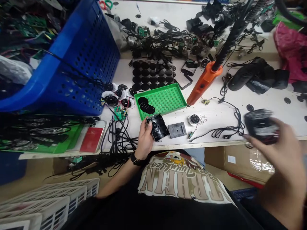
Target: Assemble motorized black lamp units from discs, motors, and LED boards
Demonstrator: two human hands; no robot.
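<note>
The left hand [144, 139] has its fingers wrapped around a black ribbed plastic casing [157, 127], held over the front of the desk [211, 116], long axis slanting from upper left to lower right! Over to the right, the right hand [271, 150], blurred, curls around one dark round housing [261, 126], up off the desk. Between them sit one grey square plate [177, 130] and one round black-faced disc [194, 119]. Just beyond, one green tray [165, 99] carries a small stack of black discs [145, 104], right beside one orange power tool [203, 83].
</note>
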